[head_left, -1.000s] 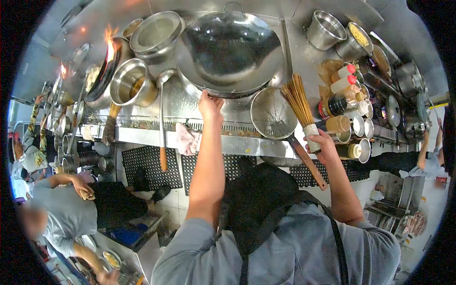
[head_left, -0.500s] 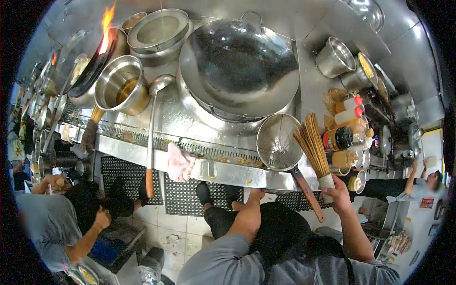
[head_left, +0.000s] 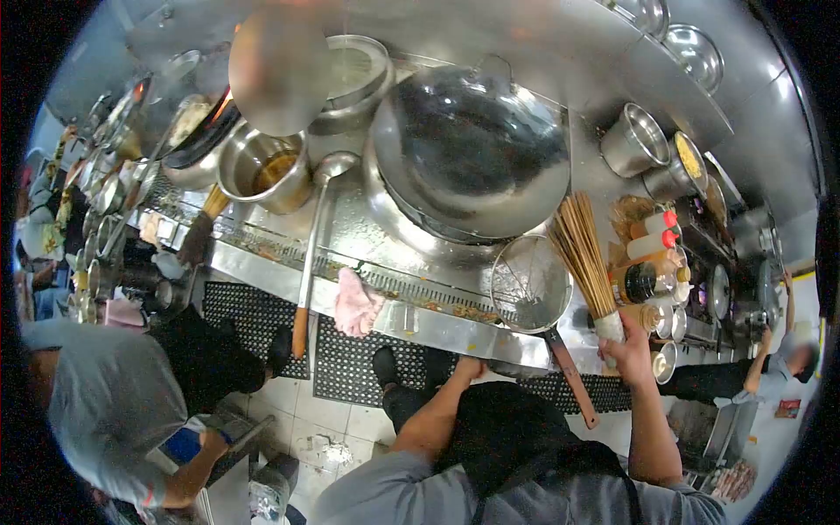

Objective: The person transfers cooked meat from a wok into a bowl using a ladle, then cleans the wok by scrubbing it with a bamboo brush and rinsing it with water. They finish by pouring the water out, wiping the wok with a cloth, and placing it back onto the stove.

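My right hand (head_left: 632,352) grips the white-wrapped base of a bamboo wok brush (head_left: 586,254), its bristles fanned upward beside the wok. My left hand (head_left: 468,367) rests low against the front edge of the steel counter (head_left: 420,322), and whether it holds anything cannot be made out. A large empty wok (head_left: 472,153) sits tilted on the burner ahead. Between my hands lies a round wire strainer (head_left: 529,284) with a wooden handle pointing toward me.
A long ladle (head_left: 313,245) leans over the counter beside a pot of oil (head_left: 267,168); a pink cloth (head_left: 357,302) hangs on the edge. Sauce bottles (head_left: 652,254) and steel pots (head_left: 634,140) stand to the right. Another person (head_left: 114,394) works at left.
My left hand let go of the wok rim and dropped to the counter's front edge. The brush stayed in my right hand. The view shifted and the wok tilted.
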A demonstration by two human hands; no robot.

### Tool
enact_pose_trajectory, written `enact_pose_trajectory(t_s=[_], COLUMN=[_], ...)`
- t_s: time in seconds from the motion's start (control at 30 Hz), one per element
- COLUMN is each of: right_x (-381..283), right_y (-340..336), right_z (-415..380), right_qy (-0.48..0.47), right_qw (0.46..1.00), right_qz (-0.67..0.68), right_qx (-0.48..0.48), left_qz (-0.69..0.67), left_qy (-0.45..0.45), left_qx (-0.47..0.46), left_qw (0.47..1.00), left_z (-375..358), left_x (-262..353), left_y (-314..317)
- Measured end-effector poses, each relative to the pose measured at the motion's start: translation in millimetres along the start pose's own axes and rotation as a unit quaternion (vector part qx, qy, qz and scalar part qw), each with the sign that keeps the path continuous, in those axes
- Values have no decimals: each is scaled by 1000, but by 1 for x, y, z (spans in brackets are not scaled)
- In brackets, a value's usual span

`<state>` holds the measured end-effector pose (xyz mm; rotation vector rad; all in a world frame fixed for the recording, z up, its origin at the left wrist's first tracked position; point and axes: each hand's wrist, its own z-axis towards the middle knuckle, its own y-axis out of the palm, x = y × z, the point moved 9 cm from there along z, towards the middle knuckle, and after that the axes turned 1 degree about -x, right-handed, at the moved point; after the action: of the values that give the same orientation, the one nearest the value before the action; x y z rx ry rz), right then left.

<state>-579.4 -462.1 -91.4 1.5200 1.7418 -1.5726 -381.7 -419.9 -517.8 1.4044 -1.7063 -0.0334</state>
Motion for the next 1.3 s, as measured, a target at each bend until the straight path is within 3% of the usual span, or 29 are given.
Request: enact_pose_trajectory(t_s=[0.03, 0.07, 0.1, 0.13, 0.17, 0.2, 0.23, 0.3, 0.33, 0.37, 0.4, 0.47, 0.5, 0.53, 0.57, 0.63, 0.73, 0.77, 0.83, 0.9, 0.93, 1.0, 1.03, 1.07, 1.1, 1.17, 1.23, 1.27, 1.3], right_x=[-15, -30, -53, -84, -108, -124, -142, -181, -179, -166, -148, -102, -103, -109, -119, -177, -170, -120, -133, -135, -171, -184, -160, -155, -147, -144, -181, -189, -157], right_y=[-2, -4, -5, -3, 6, 12, 24, 66, 95, 120, 128, 130, 135, 165, 177, 193, 176, 148, 151, 197, 215, 218, 206, 190, 174, 196, 238, 243, 219], right_z=[13, 26, 39, 48, 52, 61, 79, 106, 139, 183, 247, 327, 347, 331, 296, 178, 268, 378, 365, 329, 244, 240, 290, 325, 358, 375, 265, 238, 301], right_qy=[-36, -95, -101, -107, -118, -195, -288, -257, -279, -294, -273, -228, -218, -290, -352, -351, -270, -257, -202, -280, -275, -287, -264, -259, -191, -236, -308, -346, -311], right_qw=[999, 989, 982, 973, 961, 942, 913, 862, 827, 787, 820, 862, 869, 817, 753, 738, 779, 816, 841, 755, 763, 754, 759, 775, 830, 813, 731, 743, 773], right_qz=[-38, -108, -156, -202, -248, -274, -289, -432, -474, -520, -490, -453, -441, -498, -554, -560, -550, -517, -500, -588, -567, -579, -589, -577, -523, -532, -605, -565, -549], right_qx=[9, 25, 25, 23, 12, 13, 6, -68, -117, -153, -109, -7, 47, -1, -43, -133, -132, -12, 33, -76, -142, -118, -88, -23, 17, 20, -78, -91, -65], left_qz=[219, 428, 616, 440, 576, 508, 488, 525, 512, 587, 693, 765, 760, 755, 738, 706, 701, 713, 732, 725, 722, 731, 735, 726, 725, 724, 731, 736, 735], left_qy=[6, 6, 0, -77, 108, 144, 350, 436, 544, 476, 374, 332, 331, 383, 388, 406, 450, 445, 431, 431, 430, 426, 422, 434, 438, 442, 423, 412, 407], left_qx=[-72, -137, -190, -141, -70, 74, 192, 308, 339, 294, 272, 305, 280, 293, 310, 344, 319, 312, 308, 302, 301, 308, 304, 315, 320, 331, 310, 303, 307], left_qw=[973, 893, 765, 884, 807, 846, 776, 662, 571, 585, 553, 461, 485, 444, 456, 467, 452, 444, 429, 444, 450, 435, 435, 430, 425, 414, 436, 444, 447], left_z=[-20, -45, -74, -111, -141, -182, -211, -243, -235, -203, -158, -116, -80, -110, -113, -119, -161, -156, -139, -139, -140, -138, -137, -139, -138, -133, -123, -121, -120], left_x=[19, 34, 52, 97, 183, 266, 334, 428, 443, 453, 446, 425, 418, 422, 423, 437, 443, 442, 440, 438, 441, 447, 438, 439, 441, 439, 433, 437, 436], left_y=[10, 17, 20, 15, 33, 43, 55, 84, 91, 92, 84, 68, 53, 61, 58, 44, 37, 37, 36, 38, 37, 32, 37, 38, 39, 40, 43, 38, 36])
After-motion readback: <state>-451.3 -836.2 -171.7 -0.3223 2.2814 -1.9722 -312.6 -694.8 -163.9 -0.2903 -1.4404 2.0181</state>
